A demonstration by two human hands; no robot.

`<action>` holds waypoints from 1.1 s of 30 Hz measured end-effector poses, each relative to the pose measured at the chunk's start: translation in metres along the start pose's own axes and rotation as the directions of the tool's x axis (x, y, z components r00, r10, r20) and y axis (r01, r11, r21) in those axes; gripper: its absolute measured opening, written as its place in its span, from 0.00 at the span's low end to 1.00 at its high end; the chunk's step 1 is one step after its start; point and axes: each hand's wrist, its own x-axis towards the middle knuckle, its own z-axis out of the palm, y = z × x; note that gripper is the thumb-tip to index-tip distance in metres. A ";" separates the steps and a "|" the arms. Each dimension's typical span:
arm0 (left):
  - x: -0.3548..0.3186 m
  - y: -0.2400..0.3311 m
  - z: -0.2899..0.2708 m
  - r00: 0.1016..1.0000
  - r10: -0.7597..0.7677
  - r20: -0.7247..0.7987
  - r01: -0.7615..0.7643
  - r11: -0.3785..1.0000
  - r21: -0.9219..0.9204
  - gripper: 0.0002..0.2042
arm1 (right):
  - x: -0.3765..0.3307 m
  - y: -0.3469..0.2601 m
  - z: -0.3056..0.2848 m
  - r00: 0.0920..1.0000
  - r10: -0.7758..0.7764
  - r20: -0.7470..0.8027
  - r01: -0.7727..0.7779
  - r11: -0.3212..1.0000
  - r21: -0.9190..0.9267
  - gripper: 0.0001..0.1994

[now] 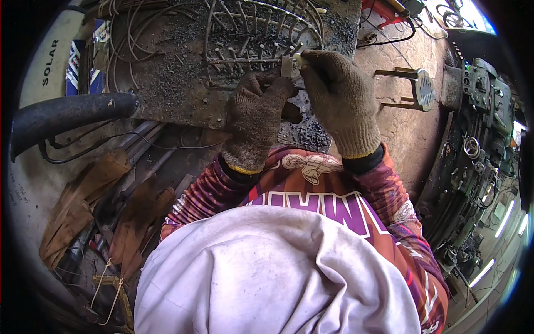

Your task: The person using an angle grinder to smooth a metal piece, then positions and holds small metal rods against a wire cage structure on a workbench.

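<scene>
Left hand (253, 116) pinches a flat plate (287, 67); right hand (342, 100), fingers closed, grips a pale stub (298, 57). Rodded frame (246, 61) just beyond the fingertips!

Bright glare upper right; tube lights (504, 219) glowing lower right; fisheye bends edges, rim black.

Single head-worn fisheye, wide — looking steeply down, near above the hands (344, 103) and worktable (172, 106)
</scene>
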 end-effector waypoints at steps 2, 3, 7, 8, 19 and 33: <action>0.002 -0.002 0.000 1.000 0.009 -0.020 -0.008 0.999 0.036 0.16 | 0.000 0.000 -0.003 0.999 -0.047 -0.006 0.046 0.998 -0.042 0.09; 0.003 -0.002 0.000 0.999 0.019 -0.039 -0.016 0.997 0.072 0.16 | 0.001 -0.001 -0.004 0.999 -0.047 -0.006 0.046 0.998 -0.043 0.09; 0.000 -0.001 0.001 0.999 0.007 -0.052 -0.005 0.999 0.033 0.16 | 0.000 -0.001 -0.002 1.000 -0.022 -0.005 0.022 0.999 -0.031 0.09; -0.001 0.000 0.002 0.999 0.000 -0.045 -0.001 1.000 -0.004 0.16 | -0.001 -0.001 -0.001 1.000 -0.025 -0.001 0.025 0.999 -0.035 0.09; 0.002 -0.003 -0.001 1.000 0.023 -0.016 -0.023 1.000 -0.013 0.15 | 0.000 -0.006 -0.001 0.998 -0.050 0.034 0.052 0.996 -0.076 0.09; -0.006 -0.004 -0.003 0.997 0.054 -0.052 -0.052 0.998 0.033 0.19 | 0.005 0.002 -0.025 0.971 -0.126 0.205 0.166 0.967 -0.191 0.10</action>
